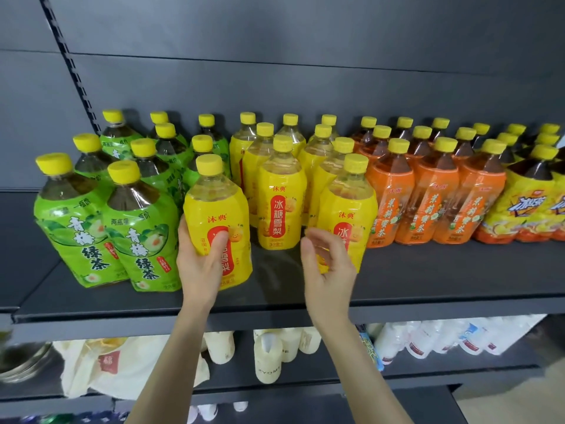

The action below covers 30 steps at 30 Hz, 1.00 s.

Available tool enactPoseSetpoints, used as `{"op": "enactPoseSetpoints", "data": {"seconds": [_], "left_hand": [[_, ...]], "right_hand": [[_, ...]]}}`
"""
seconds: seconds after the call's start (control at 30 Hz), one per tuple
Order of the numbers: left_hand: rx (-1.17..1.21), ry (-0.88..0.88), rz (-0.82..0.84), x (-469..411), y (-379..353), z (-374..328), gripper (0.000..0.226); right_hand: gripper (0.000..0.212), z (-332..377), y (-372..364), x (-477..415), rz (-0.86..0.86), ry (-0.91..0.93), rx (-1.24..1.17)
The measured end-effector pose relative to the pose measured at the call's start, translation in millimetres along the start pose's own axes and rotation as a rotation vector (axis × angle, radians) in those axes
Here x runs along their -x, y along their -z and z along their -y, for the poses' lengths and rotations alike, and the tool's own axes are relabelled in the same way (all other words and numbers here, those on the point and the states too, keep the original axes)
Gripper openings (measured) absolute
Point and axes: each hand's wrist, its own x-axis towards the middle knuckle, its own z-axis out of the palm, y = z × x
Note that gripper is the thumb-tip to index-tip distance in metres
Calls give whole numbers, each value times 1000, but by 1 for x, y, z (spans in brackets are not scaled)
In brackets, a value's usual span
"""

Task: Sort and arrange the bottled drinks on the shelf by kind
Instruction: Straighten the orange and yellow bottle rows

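Stock as I read it from the head view, left to right.

1. Shelf (428, 280): dark board, bottles upright in four blocks, all with yellow caps.
2. Green teas (137, 234): left block, front pair nearest the edge.
3. Pear bottles (281, 206): yellow labels, middle block, several rows deep.
4. Orange teas (394, 206): right of the pears, front row of three.
5. Iced teas (529, 206): far right, partly cut off by the frame.
6. Held bottle (218, 209): a pear bottle, upright, at the front-left corner of the pear block, just beside the front green tea. I cannot tell whether its base is on the board or slightly lifted.
7. Front-right bottle (348, 206): another pear bottle, upright, forward of its row, close beside the orange teas.
8. Left hand (200, 264): wrapped round the lower label of the held bottle, thumb across the front.
9. Right hand (328, 270): fingers loosely curved and holding nothing, just in front of the front-right bottle's lower label. I cannot confirm contact.
10. White bottles (428, 338): lower shelf, not part of this job.

Judgement: each hand has its own pear bottle straight ahead, long axis vertical. A gap lies between the two, with the middle column set further back. I would push both straight back to level the front row.
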Motion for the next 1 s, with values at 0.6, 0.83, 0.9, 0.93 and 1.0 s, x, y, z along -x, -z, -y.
{"op": "enactPoseSetpoints", "data": {"seconds": [0.6, 0.83, 0.9, 0.93, 1.0], "left_hand": [[89, 12, -36, -1, -4, 10, 84], [81, -2, -58, -1, -5, 14, 83], [80, 2, -63, -1, -6, 14, 83], [80, 1, -65, -1, -6, 14, 83], [80, 0, -63, 0, -6, 14, 83]], "right_hand": [[74, -39, -79, -58, 132, -291, 93], [83, -44, -76, -67, 218, -379, -104], [83, -46, -78, -72, 241, -374, -122], [82, -46, -80, -74, 249, -377, -134], [79, -47, -84, -77, 258, -390, -175]]}}
